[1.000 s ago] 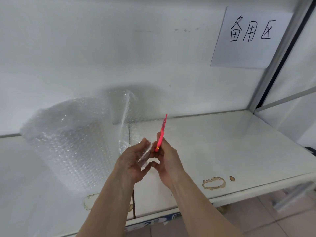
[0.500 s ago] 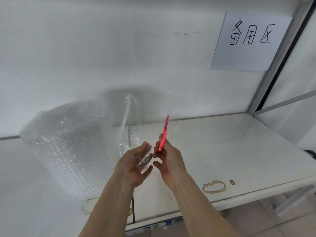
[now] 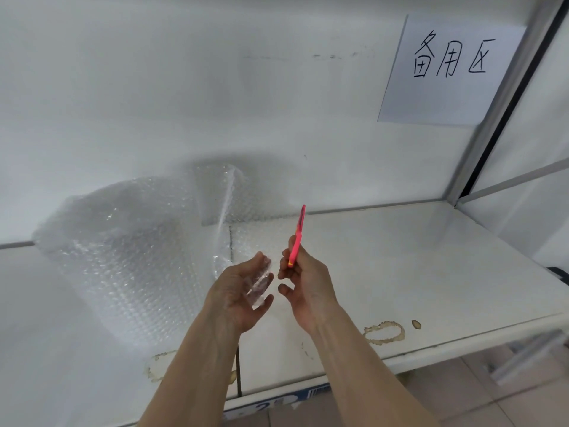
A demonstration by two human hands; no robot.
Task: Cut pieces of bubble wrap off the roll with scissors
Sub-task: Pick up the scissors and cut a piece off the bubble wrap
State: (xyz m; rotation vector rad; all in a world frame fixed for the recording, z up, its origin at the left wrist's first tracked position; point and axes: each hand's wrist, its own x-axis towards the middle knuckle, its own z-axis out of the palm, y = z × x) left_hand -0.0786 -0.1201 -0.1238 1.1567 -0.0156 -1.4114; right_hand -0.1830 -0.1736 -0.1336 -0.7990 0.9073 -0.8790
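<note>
A big roll of clear bubble wrap [image 3: 123,257] lies on the white shelf [image 3: 400,272] at the left, with a loose sheet [image 3: 228,204] rising from its right end. My left hand [image 3: 240,291] is palm up in the middle, its fingers curled round a small clear piece of wrap [image 3: 258,286]. Just right of it, my right hand [image 3: 308,282] grips pink scissors [image 3: 297,235] that point up and away. The blades look closed.
A paper sign with handwritten characters [image 3: 446,69] hangs on the back wall at the upper right. A metal upright [image 3: 492,118] bounds the shelf on the right. Brown ring stains [image 3: 383,332] mark the shelf near its front edge.
My two hands have drawn slightly apart. The left hand's fingers have loosened round the small piece, and the view has shifted a little.
</note>
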